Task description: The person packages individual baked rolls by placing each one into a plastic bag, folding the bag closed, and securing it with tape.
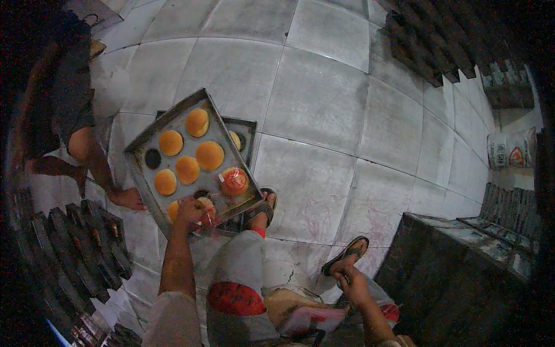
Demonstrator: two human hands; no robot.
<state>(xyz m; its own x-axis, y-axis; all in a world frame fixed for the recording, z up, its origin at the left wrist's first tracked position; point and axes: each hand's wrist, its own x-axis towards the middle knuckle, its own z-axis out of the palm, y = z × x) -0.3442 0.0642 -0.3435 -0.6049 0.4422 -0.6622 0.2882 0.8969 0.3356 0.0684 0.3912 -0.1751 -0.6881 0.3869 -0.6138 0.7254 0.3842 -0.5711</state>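
My left hand (191, 215) is closed at the near side of a dark metal baking tray (234, 141), its fingers around a clear plastic bag with red print (208, 218). A pale bun shows beside the fingers, partly covered; whether it is inside the bag I cannot make out. Several golden buns (209, 155) lie in the tray, and a bagged bun with a red label (235, 181) rests in its right corner. My right hand (352, 284) is above my right knee, thumb and fingers pinched together; anything between them is too small to tell.
Under the tray is a second dark tray (248, 127) with a bun in it. Between my legs lies a pinkish-white plastic bundle (312, 319). A dark box (439, 266) stands at right, stacked dark trays (75, 248) at left. Another person's bare foot (127, 198) is beside the tray.
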